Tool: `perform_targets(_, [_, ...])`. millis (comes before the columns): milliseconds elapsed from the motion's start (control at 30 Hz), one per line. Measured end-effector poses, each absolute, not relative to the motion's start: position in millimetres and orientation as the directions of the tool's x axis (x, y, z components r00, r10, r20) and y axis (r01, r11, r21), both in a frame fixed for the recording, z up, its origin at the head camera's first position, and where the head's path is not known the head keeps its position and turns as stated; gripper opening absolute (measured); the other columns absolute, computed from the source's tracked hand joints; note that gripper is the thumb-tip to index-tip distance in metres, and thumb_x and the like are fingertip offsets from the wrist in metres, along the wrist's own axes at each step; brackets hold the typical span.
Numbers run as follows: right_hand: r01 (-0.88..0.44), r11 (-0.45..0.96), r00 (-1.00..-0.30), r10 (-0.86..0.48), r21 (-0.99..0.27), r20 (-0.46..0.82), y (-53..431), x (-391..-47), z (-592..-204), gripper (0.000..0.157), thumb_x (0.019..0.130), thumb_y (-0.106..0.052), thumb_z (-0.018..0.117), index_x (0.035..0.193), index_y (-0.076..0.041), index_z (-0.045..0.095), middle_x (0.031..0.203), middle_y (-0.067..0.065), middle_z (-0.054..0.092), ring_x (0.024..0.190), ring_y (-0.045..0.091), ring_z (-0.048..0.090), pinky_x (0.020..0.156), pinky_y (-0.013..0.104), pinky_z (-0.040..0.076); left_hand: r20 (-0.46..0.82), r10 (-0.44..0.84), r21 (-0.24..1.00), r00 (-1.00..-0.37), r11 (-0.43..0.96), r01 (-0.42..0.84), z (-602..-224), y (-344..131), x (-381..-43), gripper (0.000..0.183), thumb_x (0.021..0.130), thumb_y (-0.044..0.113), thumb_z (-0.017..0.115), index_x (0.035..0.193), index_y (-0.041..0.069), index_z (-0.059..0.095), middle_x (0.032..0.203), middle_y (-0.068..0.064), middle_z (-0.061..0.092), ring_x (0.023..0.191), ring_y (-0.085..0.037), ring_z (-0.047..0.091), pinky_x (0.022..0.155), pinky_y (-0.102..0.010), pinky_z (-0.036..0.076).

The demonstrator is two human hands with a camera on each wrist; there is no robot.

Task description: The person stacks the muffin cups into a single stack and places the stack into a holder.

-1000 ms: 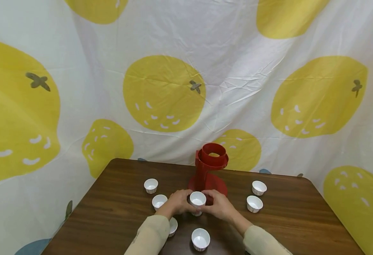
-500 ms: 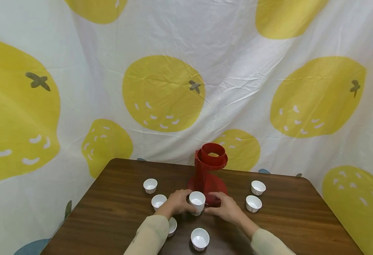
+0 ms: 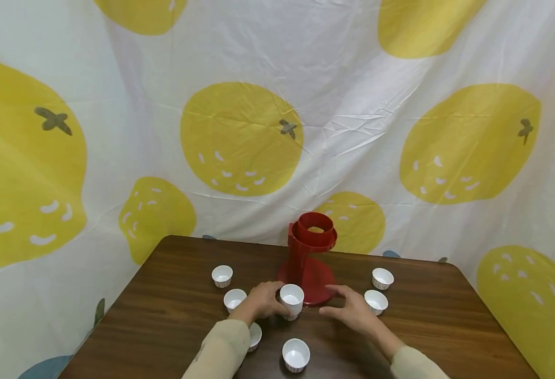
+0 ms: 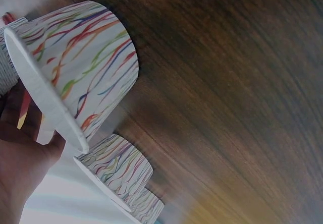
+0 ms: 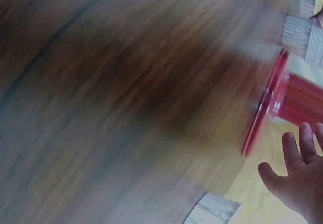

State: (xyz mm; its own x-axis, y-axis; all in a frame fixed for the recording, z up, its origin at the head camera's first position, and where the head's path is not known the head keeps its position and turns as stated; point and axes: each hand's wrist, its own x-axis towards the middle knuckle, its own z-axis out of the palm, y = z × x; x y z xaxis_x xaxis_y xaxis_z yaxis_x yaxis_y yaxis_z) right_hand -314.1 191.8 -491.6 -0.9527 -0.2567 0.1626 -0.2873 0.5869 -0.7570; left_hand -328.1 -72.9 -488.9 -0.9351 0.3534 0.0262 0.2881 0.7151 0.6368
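In the head view my left hand (image 3: 264, 302) curls its thumb and fingers round a stack of small white paper cups (image 3: 292, 299) in the middle of the table. My right hand (image 3: 353, 313) is apart from the stack, to its right, with thumb and fingers spread and nothing between them. Nearest to it stands a paper cup (image 3: 376, 302). In the left wrist view a paper cup (image 4: 88, 65) with coloured squiggles looms in front of the left hand (image 4: 22, 168). The right wrist view has the right hand (image 5: 298, 176) with spread fingers near a red stand (image 5: 305, 100).
Behind the hands, the red stand (image 3: 311, 237) has a ring-shaped top and a round base. More single paper cups stand about: one at the back left (image 3: 222, 276), one in front (image 3: 296, 355). A lemon-print curtain (image 3: 334, 158) hangs behind the brown table (image 3: 173, 279).
My right hand has let go of the cup stack and moved right, its fingers spreading. The left hand has stayed at the stack.
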Motion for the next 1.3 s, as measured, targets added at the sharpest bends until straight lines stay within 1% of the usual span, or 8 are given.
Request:
perform_targets(133, [-0.282,0.556,-0.955,-0.245,-0.782,0.17,203.4,-312.4,-486.3,0.061,0.08,-0.023,0.084,0.131,-0.002,0.06,0.125,0.017,0.063,0.122,0.035,0.055,0.104,0.056,0.037,0.027,0.36,0.628,-0.933,0.72,0.295,-488.9,-73.5,-329.0,0.055,0.069,0.034,0.089,0.113,0.011,0.065,0.1,-0.002,0.067,0.096,-0.025,0.061,0.087,-0.047,0.047])
perform_targets(267, [-0.285,0.583,-0.956,-0.223,-0.761,0.188,217.1,-310.5,-480.1,0.062,0.081,-0.028,0.083,0.132,-0.003,0.059,0.128,0.015,0.062,0.125,0.034,0.053,0.105,0.055,0.037,0.026,0.363,0.618,-0.931,0.726,0.3,-487.4,-73.6,-328.4,0.055,0.069,0.036,0.089,0.111,0.013,0.065,0.1,-0.001,0.067,0.096,-0.024,0.061,0.088,-0.047,0.047])
perform_targets(433, [-0.276,0.592,-0.96,-0.215,-0.757,0.182,235.3,-307.0,-471.0,0.065,0.085,-0.033,0.079,0.136,-0.001,0.056,0.133,0.02,0.058,0.128,0.037,0.05,0.103,0.058,0.038,0.032,0.368,0.604,-0.929,0.734,0.312,-487.3,-73.1,-328.1,0.054,0.068,0.037,0.089,0.11,0.013,0.064,0.099,0.0,0.067,0.094,-0.024,0.062,0.088,-0.049,0.045])
perform_targets(567, [-0.253,0.597,-0.966,-0.196,-0.761,0.167,249.1,-306.6,-468.6,0.067,0.087,-0.036,0.077,0.138,0.0,0.053,0.136,0.023,0.056,0.129,0.038,0.049,0.103,0.056,0.039,0.038,0.37,0.6,-0.928,0.735,0.318,-488.7,-74.0,-329.6,0.054,0.069,0.038,0.089,0.111,0.013,0.064,0.099,0.0,0.067,0.095,-0.024,0.062,0.088,-0.049,0.045])
perform_targets(733, [-0.229,0.605,-0.973,-0.162,-0.763,0.163,263.0,-305.0,-467.9,0.065,0.088,-0.034,0.076,0.139,0.0,0.053,0.135,0.024,0.056,0.128,0.039,0.05,0.102,0.055,0.04,0.038,0.373,0.608,-0.927,0.728,0.318,-487.8,-76.0,-329.2,0.056,0.07,0.037,0.089,0.113,0.012,0.064,0.1,-0.001,0.067,0.096,-0.025,0.061,0.089,-0.049,0.045])
perform_targets(967, [-0.257,0.605,-0.966,-0.133,-0.754,0.223,280.4,-306.0,-468.4,0.06,0.09,-0.025,0.075,0.136,0.006,0.053,0.132,0.026,0.058,0.125,0.04,0.052,0.103,0.054,0.039,0.018,0.378,0.635,-0.926,0.711,0.302,-489.9,-79.1,-331.1,0.058,0.07,0.038,0.089,0.116,0.014,0.063,0.102,0.001,0.066,0.097,-0.023,0.061,0.089,-0.046,0.046])
perform_targets(1133, [-0.214,0.639,-0.975,-0.096,-0.739,0.199,294.8,-304.8,-470.1,0.063,0.09,-0.029,0.075,0.137,0.005,0.051,0.131,0.028,0.057,0.122,0.042,0.054,0.098,0.055,0.043,0.04,0.388,0.656,-0.921,0.685,0.317,-490.6,-80.5,-331.2,0.058,0.07,0.036,0.09,0.118,0.014,0.064,0.104,0.001,0.067,0.099,-0.023,0.061,0.089,-0.045,0.047])
perform_targets(1300, [-0.172,0.663,-0.984,-0.075,-0.729,0.164,310.0,-305.7,-474.6,0.068,0.09,-0.033,0.074,0.139,0.006,0.048,0.135,0.028,0.055,0.125,0.043,0.051,0.098,0.054,0.043,0.05,0.397,0.666,-0.917,0.671,0.327,-489.9,-78.5,-330.1,0.058,0.071,0.036,0.089,0.119,0.014,0.065,0.106,0.0,0.068,0.102,-0.023,0.061,0.091,-0.044,0.047])
